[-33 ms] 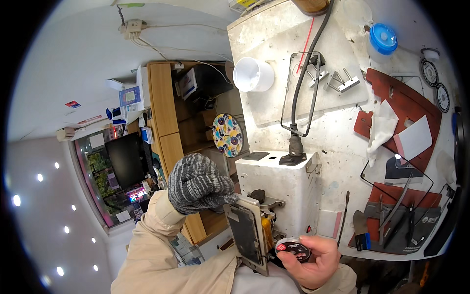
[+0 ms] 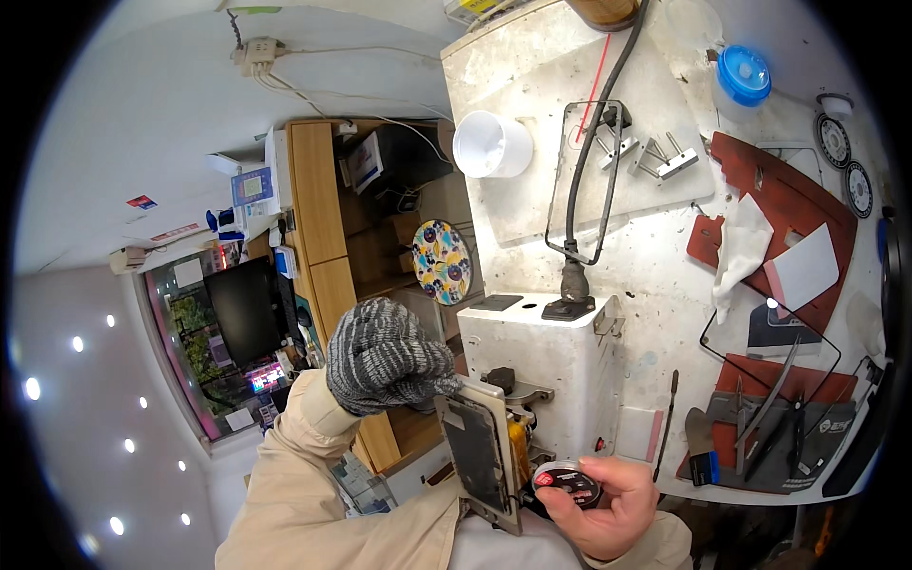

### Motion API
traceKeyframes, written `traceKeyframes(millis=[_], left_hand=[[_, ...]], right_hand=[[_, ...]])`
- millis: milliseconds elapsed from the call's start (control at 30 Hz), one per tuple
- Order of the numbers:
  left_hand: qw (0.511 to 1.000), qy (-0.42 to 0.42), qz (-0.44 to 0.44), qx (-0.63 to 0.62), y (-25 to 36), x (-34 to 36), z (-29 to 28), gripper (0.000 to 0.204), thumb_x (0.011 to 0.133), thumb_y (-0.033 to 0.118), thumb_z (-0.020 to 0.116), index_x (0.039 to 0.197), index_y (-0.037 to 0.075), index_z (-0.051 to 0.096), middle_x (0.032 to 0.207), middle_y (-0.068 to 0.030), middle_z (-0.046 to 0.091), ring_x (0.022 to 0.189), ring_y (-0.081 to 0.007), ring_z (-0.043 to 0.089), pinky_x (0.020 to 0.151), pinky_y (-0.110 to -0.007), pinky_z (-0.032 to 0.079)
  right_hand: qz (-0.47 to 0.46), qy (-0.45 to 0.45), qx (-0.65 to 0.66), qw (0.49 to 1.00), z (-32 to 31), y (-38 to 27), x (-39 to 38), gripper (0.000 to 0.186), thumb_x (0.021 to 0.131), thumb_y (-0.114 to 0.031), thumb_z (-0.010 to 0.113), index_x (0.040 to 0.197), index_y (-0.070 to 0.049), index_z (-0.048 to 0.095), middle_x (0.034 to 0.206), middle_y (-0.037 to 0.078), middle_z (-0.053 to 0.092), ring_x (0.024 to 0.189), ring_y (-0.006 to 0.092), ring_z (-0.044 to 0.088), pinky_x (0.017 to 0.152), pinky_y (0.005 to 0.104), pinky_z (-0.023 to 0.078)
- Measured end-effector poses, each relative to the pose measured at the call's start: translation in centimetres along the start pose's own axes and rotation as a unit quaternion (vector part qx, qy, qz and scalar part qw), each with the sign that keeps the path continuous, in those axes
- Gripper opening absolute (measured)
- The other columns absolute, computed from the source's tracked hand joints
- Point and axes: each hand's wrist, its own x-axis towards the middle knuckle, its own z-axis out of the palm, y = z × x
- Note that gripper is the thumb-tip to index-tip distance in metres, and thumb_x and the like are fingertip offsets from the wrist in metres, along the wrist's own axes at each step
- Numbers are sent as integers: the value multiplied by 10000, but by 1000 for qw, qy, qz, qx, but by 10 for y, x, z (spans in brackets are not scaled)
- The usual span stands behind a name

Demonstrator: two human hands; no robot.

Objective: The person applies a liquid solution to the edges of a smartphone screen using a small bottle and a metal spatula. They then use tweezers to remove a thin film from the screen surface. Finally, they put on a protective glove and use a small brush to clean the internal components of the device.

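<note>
My left hand (image 2: 388, 356), in a grey knitted glove, is closed at the upper edge of a flat, phone-like device (image 2: 478, 456). The device stands nearly upright, its black rectangular back in a light metal frame. Behind it, a yellow-orange part (image 2: 518, 445) partly shows. My right hand (image 2: 613, 508) is bare and pinches a small round spool (image 2: 570, 484) with a clear rim and a black and red label. The spool is close beside the device's right edge. Just beyond both hands stands a white machine housing (image 2: 541, 356) with a black knob (image 2: 501, 380).
A black cable (image 2: 575, 180) rises from the housing across the worktable (image 2: 655, 285). Farther back are a white cup (image 2: 494, 145), metal clamps (image 2: 665, 161) and a blue-lidded jar (image 2: 743, 76). To the right lie red-brown mats (image 2: 788, 218), a brush (image 2: 703, 451) and tweezers (image 2: 765, 408).
</note>
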Motion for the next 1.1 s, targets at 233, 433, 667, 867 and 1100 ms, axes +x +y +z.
traceKeyframes(millis=[233,433,667,867,1100], left_hand=[[1000,6,-3,-16,-6,-13,0,357,700,310,979,993,176,824,818,-48,672,759,-286,658,693,-438,484],[998,40,-8,-44,-6,-12,3,316,740,297,974,979,160,819,787,-44,689,721,-278,663,668,-422,483],[998,16,-4,-53,-1,-3,-1,274,755,254,973,959,153,820,790,-42,699,721,-270,671,668,-416,494],[999,7,5,-54,-4,-6,0,338,703,270,991,979,152,834,798,-45,700,737,-273,676,678,-423,497],[999,11,-2,-46,-5,-12,-1,363,694,300,997,986,160,833,799,-46,682,732,-277,658,677,-429,486]], right_hand=[[-164,21,-133,977,10,19,2,596,784,-114,992,1205,29,596,846,128,772,699,214,789,599,311,619],[-112,39,-154,981,15,12,-4,581,809,-150,986,1165,16,558,872,154,764,764,181,785,654,292,617],[-163,24,-72,984,20,3,7,415,943,-73,860,1240,71,609,985,184,797,774,138,749,625,261,577],[-169,12,-121,978,16,1,2,486,906,-83,898,1247,67,587,981,210,798,792,163,779,632,274,602],[-152,26,-186,970,18,8,-2,568,836,-136,962,1224,19,577,879,160,777,747,184,783,633,281,606]])
